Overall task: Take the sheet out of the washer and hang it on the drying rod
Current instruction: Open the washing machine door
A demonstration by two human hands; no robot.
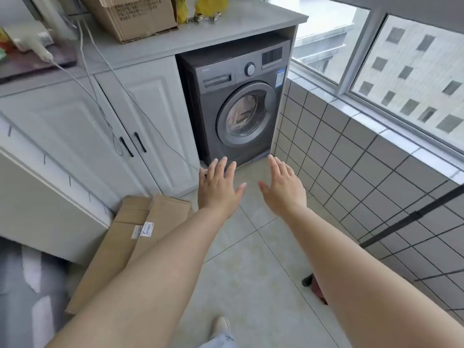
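Leaning cardboard boxes (130,244) left of both hands, washer (241,101) door closed

A home laundry balcony. A washer (238,106) sits built in under a countertop (226,28). White cabinets (140,116) stand left of it, tiled wall and windows (401,79) right.

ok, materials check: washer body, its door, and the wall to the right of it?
Washer body: looks like painted sheet metal or plastic, dark grey satin; soft, even sheen.
Washer door: silver-grey ring, likely plastic or metal, around a clear window; pale fabric shows through.
Wall: glazed ceramic tile by the look, beige-grey squares with dark grout lines and faint gloss.
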